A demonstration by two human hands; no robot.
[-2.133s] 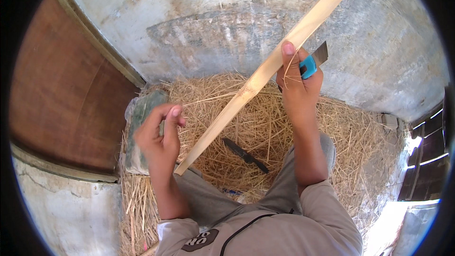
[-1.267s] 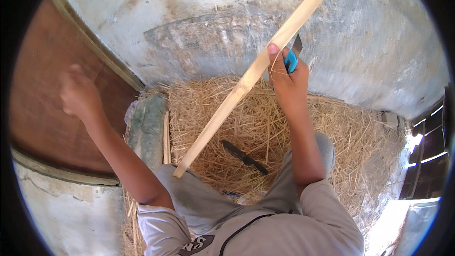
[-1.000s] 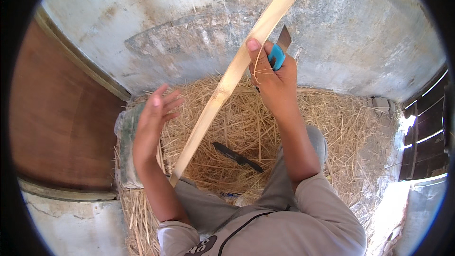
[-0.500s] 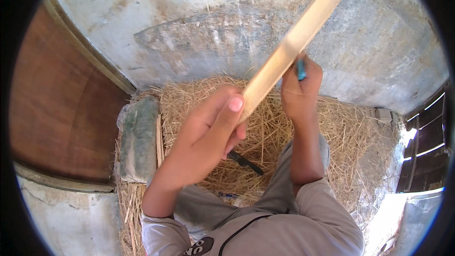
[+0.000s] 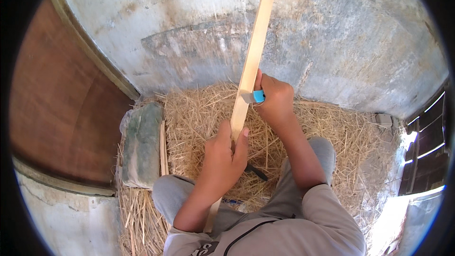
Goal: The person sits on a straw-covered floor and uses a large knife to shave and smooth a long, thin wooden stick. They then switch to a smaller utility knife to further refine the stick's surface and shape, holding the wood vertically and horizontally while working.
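I watched the left hand (image 5: 222, 159) close around the long, pale, flat wooden slat (image 5: 251, 61), fingers wrapped over its lower stretch just above the lap. The slat stood steeply, its top running out of the head view and its lower end passing down between the knees. The right hand (image 5: 277, 102) gripped a small knife with a bright blue handle (image 5: 258, 96), fist clenched tight on it, and the grey blade lay against the slat's right edge a little above the left hand.

As I judged it, the work was shaving or trimming the slat, and it looked to be in its middle: blade set to the wood, both hands engaged, yet I saw no clear fresh cut or curl of shaving at the blade (the straw would hide any that fell). The edges above the knife looked even; I could not tell how much remained to be pared.

A dark tool (image 5: 256, 173) lay on the loose yellow straw (image 5: 199, 109) just beside the left hand, partly hidden. A grey-green stone block (image 5: 142, 144) sat at the straw's left margin, with thin wooden strips (image 5: 163, 149) touching its side.
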